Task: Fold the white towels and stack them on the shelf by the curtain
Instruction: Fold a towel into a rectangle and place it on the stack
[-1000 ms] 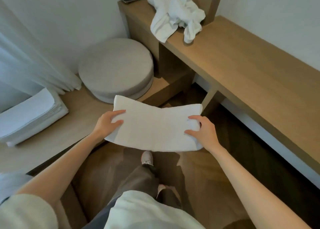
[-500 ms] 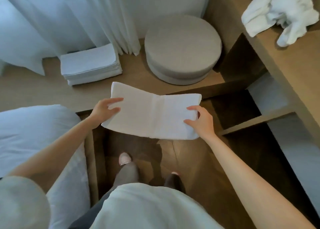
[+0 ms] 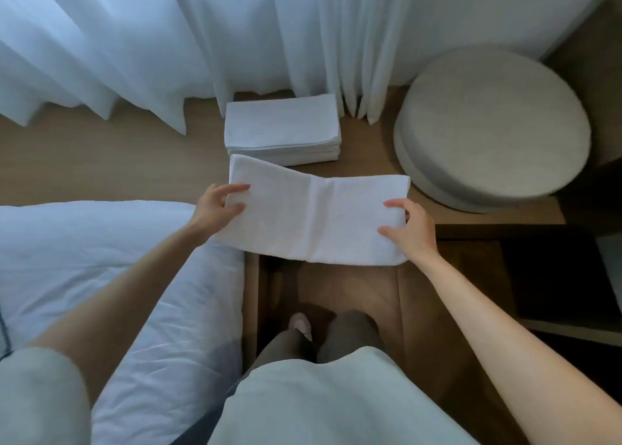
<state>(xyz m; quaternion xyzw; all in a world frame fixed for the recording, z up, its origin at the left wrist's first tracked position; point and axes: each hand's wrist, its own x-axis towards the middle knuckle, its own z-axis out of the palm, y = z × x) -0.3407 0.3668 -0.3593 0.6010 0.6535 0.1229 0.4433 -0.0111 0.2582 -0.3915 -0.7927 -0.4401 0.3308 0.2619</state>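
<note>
I hold a folded white towel (image 3: 313,215) flat in the air, with a crease down its middle. My left hand (image 3: 215,205) grips its left end and my right hand (image 3: 409,231) grips its right end. Just beyond it, a stack of folded white towels (image 3: 282,130) lies on the low wooden shelf (image 3: 101,162) at the foot of the white curtain (image 3: 168,40). The held towel's far left corner overlaps the stack's front edge in view.
A round grey cushion (image 3: 491,125) sits on the shelf to the right of the stack. A bed with white bedding (image 3: 84,259) fills the left. Wooden floor and my legs are below, with dark open shelf space (image 3: 552,276) at right.
My view has turned left, away from the upper shelf with the crumpled towel. The stack by the curtain now lies straight ahead, and the held towel has come close to it.
</note>
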